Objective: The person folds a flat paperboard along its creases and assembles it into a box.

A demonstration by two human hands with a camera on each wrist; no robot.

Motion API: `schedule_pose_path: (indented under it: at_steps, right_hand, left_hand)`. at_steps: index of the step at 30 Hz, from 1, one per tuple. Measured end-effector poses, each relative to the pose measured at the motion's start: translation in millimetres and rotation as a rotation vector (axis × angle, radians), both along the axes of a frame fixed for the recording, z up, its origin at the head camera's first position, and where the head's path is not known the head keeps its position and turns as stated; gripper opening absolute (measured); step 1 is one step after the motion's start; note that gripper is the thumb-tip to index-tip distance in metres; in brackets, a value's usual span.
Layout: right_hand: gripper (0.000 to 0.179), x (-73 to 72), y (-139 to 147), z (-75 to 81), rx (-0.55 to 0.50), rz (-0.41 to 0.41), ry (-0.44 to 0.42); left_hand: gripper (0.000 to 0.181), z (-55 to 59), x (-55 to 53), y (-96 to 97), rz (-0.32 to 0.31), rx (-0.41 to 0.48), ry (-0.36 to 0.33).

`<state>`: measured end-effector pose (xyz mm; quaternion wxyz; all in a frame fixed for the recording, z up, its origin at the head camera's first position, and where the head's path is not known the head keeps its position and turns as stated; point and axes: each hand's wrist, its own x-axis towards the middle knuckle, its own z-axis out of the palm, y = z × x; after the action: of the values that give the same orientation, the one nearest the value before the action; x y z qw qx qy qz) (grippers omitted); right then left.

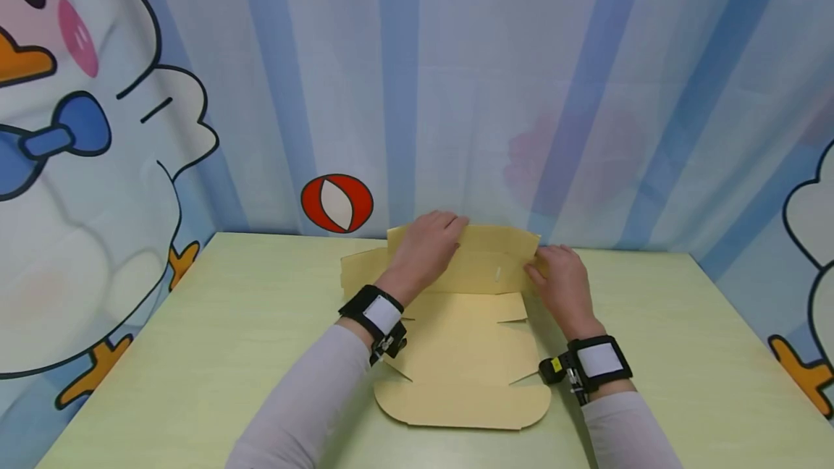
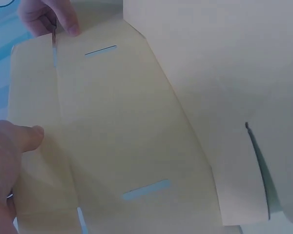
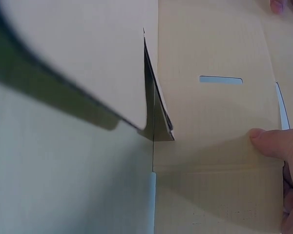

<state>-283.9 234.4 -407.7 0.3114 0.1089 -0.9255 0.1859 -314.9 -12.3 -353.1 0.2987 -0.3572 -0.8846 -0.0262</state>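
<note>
A flat-cut cardboard box [image 1: 469,353], partly folded, lies on the table with its rounded flap toward me. Its back panel [image 1: 469,270] is raised at the far end and has two narrow slots, seen close up in the left wrist view. My left hand [image 1: 426,248] holds the top flap [image 2: 39,92] of that panel, thumb on the inner face and fingers behind. At the panel's right end, my right hand [image 1: 565,284] pinches the edge, its thumb [image 3: 268,141] on the inside near a slot. Small side tabs [image 1: 511,307] stand slightly bent along the base.
The pale green-yellow table [image 1: 195,353] extends on both sides of the cardboard. Behind it hangs a striped blue-and-white curtain [image 1: 469,93] with cartoon ducks and a red ball printed on it, close to the table's back edge. Each wrist wears a strapped camera.
</note>
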Motion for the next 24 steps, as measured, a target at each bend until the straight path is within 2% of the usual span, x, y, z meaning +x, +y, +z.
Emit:
schedule_pose_path:
  at_steps: [4,8,17,24]
  right_hand:
    - [0.019,0.7,-0.9,1.6,0.005,-0.001,0.005]
    - [0.019,1.6,-1.5,2.0,0.003,-0.01,-0.006]
    - [0.027,0.2,-2.8,1.0,-0.029,0.005,-0.036]
    - [0.028,0.4,-2.1,1.2,0.005,-0.004,-0.039]
  left_hand:
    - [0.031,-3.5,1.4,-2.5,-0.014,0.027,0.024]
    - [0.032,-4.3,5.6,-2.2,-0.011,0.037,0.02]
    - [0.032,-10.1,17.0,-2.5,0.014,0.009,0.032]
    - [0.03,-17.0,23.9,-4.9,0.005,0.004,0.033]
